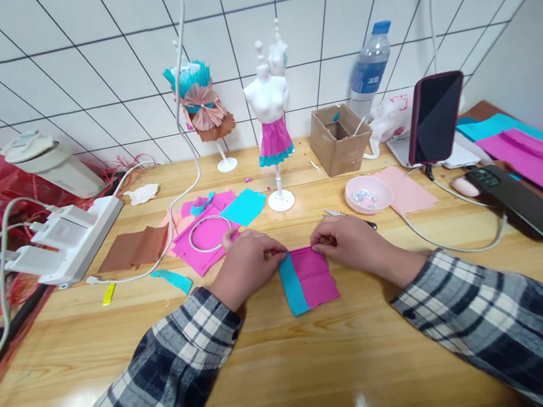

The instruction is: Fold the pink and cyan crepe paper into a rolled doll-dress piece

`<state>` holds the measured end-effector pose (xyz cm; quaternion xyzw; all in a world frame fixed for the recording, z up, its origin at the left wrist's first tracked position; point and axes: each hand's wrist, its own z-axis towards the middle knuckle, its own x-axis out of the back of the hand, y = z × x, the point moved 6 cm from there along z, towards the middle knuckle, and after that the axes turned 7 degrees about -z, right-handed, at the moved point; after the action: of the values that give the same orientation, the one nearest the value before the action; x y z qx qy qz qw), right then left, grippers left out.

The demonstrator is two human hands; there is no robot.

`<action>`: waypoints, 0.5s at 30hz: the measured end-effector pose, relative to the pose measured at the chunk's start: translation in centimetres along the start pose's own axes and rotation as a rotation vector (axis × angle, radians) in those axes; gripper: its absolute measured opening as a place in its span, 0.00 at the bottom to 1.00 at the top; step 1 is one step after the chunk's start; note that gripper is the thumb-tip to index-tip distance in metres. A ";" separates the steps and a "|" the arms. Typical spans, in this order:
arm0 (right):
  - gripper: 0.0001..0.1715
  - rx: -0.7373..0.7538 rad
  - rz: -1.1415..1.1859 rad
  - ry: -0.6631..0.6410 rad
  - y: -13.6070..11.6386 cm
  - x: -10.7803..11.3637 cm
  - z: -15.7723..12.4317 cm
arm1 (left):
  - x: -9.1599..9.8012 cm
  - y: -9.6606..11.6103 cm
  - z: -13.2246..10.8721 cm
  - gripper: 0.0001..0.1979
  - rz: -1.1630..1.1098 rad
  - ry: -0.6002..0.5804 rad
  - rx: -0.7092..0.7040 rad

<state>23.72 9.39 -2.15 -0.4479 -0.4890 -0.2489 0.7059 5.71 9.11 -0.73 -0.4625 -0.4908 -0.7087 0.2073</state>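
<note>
A small pleated paper piece (309, 281), magenta with a teal strip along its left side, lies on the wooden table (296, 375) in front of me. My left hand (247, 264) pinches its top left corner with closed fingers. My right hand (352, 239) pinches the top right corner the same way. Both sleeves are plaid. Behind the hands stands a white mini mannequin (271, 129) wearing a magenta and teal paper skirt.
Magenta, teal and brown paper sheets (204, 230) with a white ring lie to the left. A second dressed mannequin (203, 112), cardboard box (337, 137), pink bowl (368, 193), water bottle (368, 68), propped phone (434, 116), another phone (521, 199), power strip (75, 241) and cables surround the work area.
</note>
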 end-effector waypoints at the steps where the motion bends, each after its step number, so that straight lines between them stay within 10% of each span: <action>1: 0.03 0.012 -0.006 0.012 0.0 0.0 -0.1 | 0.1 0.2 -0.1 0.07 0.026 0.008 -0.005; 15: 0.08 0.249 -0.259 0.059 -1.2 0.1 -0.9 | 0.6 2.7 -1.0 0.13 0.287 0.036 -0.227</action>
<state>23.23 8.00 -1.72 -0.2829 -0.5488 -0.2881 0.7319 7.02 7.18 1.04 -0.5356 -0.3328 -0.7307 0.2617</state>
